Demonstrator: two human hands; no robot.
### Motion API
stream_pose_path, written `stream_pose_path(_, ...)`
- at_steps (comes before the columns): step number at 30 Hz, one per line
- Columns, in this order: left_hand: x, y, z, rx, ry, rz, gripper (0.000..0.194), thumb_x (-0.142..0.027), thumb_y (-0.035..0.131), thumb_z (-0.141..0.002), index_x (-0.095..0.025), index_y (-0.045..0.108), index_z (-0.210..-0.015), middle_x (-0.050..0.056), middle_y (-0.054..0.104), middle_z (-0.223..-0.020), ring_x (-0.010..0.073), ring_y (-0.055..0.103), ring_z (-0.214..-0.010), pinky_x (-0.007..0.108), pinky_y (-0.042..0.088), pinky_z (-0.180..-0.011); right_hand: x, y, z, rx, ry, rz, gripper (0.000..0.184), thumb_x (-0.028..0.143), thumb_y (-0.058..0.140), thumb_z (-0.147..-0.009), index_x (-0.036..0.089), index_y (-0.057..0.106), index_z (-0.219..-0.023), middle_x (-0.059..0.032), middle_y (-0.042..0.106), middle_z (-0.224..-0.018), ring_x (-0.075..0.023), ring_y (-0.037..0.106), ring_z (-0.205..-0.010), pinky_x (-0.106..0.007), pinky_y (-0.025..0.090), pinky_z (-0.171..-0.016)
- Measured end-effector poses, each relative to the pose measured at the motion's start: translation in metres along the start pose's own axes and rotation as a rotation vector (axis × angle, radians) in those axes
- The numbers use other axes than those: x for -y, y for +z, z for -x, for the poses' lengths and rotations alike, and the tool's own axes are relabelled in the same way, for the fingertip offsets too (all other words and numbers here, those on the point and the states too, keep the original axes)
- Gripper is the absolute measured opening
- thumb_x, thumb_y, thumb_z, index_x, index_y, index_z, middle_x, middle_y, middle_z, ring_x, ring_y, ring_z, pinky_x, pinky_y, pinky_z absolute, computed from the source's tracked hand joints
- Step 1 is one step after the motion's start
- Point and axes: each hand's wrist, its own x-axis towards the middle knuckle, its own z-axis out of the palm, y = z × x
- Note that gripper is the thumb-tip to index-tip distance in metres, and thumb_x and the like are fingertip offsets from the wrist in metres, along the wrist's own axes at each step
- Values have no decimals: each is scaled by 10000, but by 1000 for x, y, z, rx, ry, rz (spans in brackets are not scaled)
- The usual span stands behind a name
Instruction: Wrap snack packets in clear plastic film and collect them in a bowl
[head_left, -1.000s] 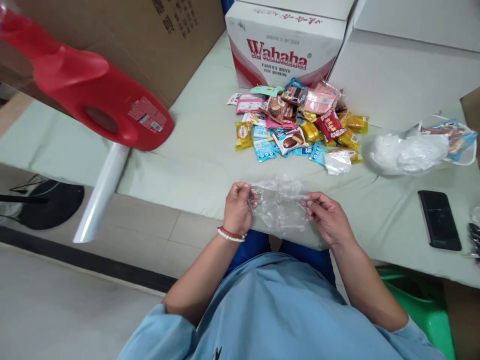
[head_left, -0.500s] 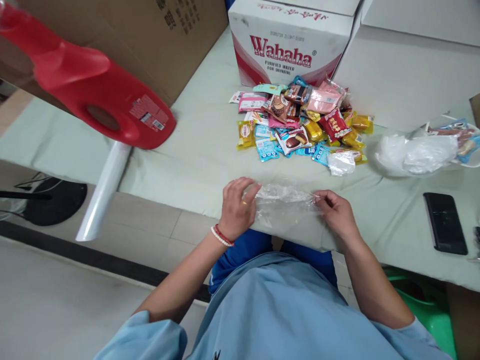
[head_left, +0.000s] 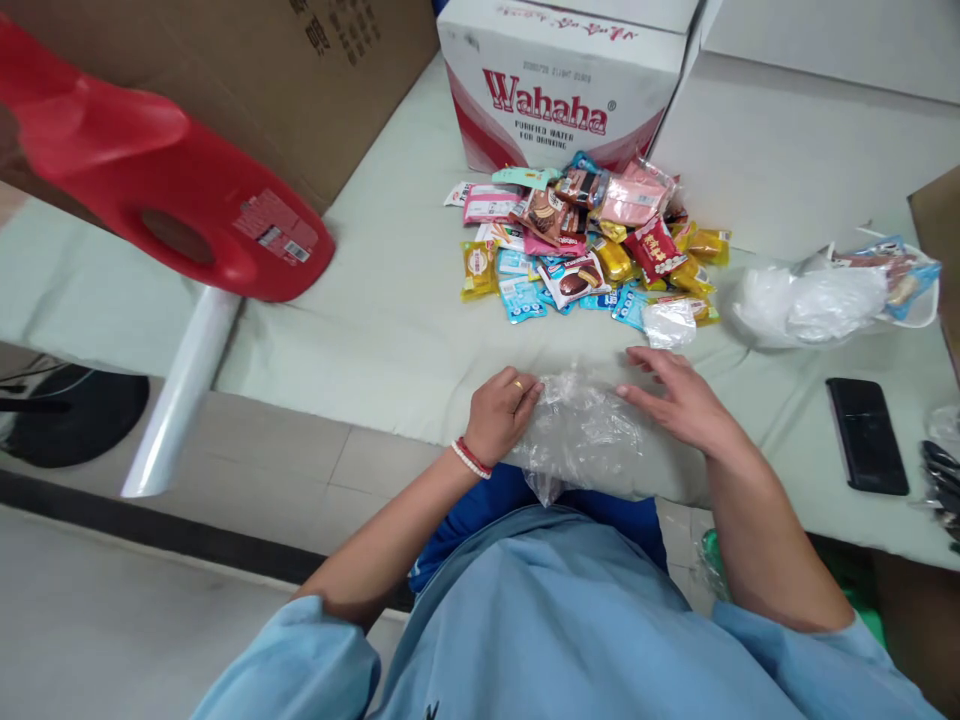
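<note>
A clear plastic bag (head_left: 585, 435) hangs crumpled over the table's front edge, its lower part above my lap. My left hand (head_left: 501, 415) is closed on the bag's upper left side, finger and thumb pinched together. To the bag's right my right hand (head_left: 679, 400) is open, fingers apart and pointing toward the bag, with nothing held in them. Beyond both hands lies a heap of small wrapped snacks (head_left: 570, 278) in brown, pink, blue, yellow and red packets. A silvery white packet (head_left: 670, 324) rests at the heap's near right, just past my right fingertips.
On the left stand a red plastic jug (head_left: 262, 235) and a clear film roll (head_left: 180, 400) jutting past the table edge. A Wahaba carton (head_left: 562, 75) stands behind the snacks. At right are white plastic bags (head_left: 814, 300), a white tub (head_left: 926, 305) and a black phone (head_left: 868, 435).
My right hand has let go of the bag and spread its fingers. The bag, stretched between both hands before, now hangs lower and fuller from my left hand. The view has shifted slightly.
</note>
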Motion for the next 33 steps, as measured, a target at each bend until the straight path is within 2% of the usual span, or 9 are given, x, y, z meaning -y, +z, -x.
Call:
stream_pose_path(3,3,0,-2,-96,-44,74,303,-378,476,-1041,-218,666,-867,19,578,-771,158,545,-706,277,415,-696,-6,27,-20,11,97,-100,388,528,691,-826,191,745,-1010,-47,720,-832,-210,623,-759,-335,478,-726)
stream_pose_path(10,37,-21,-25,-266,-295,76,318,-397,491,-1017,-221,566,-762,-32,491,-649,149,471,-635,263,354,-653,-18,43,-26,-435,240,-160,296,455,602,-867,178,705,-889,14,615,-674,-154,501,-626,-293,409,-656)
stream_pose_path(14,54,-29,-45,-240,-347,-118,281,-369,527,-995,-223,583,-762,-8,527,-665,180,516,-666,286,361,-681,-22,34,-24,-518,251,-62,293,448,583,-884,183,706,-902,-20,670,-745,-179,556,-673,-314,445,-711)
stream_pose_path(18,62,-26,-53,-313,-367,-235,147,-341,590,-956,-212,649,-993,67,623,-929,231,593,-831,331,443,-780,-27,25,-24,-549,192,128,304,424,537,-918,181,712,-973,-72,700,-870,-222,609,-769,-371,485,-785)
stream_pose_path(23,54,-26,-41,-490,-137,-260,298,-303,583,-950,-144,603,-1201,161,571,-1173,289,556,-1133,430,460,-1004,8,13,-8,-704,-83,307,335,414,533,-988,191,690,-1182,-164,632,-1189,-304,608,-1096,-461,516,-897)
stream_pose_path(25,46,-29,-35,-477,-31,-297,232,-272,543,-968,-152,630,-1146,162,587,-1140,295,548,-1124,458,447,-1009,32,17,2,-629,-207,272,279,361,502,-1027,215,692,-1170,-139,659,-1114,-294,613,-1092,-461,515,-929)
stream_pose_path(28,34,-35,-29,-190,167,-320,184,-235,516,-972,-201,677,-1053,134,653,-1071,282,583,-1054,468,443,-969,57,41,16,-259,-377,174,269,273,469,-1043,238,712,-1154,-107,702,-1010,-264,635,-971,-443,536,-921)
stream_pose_path(30,32,-38,-24,27,249,-297,205,-226,529,-959,-226,700,-1071,124,690,-1108,281,609,-1091,484,439,-996,58,64,22,-34,-419,158,306,241,475,-1032,238,714,-1225,-124,712,-1157,-281,627,-1060,-463,547,-958)
stream_pose_path(33,41,-48,-12,187,221,-256,322,-299,603,-931,-245,690,-1237,141,651,-1372,308,573,-1307,559,355,-1156,42,91,29,90,-381,192,400,234,534,-1000,225,660,-1380,-159,571,-1493,-342,530,-1323,-569,493,-1098)
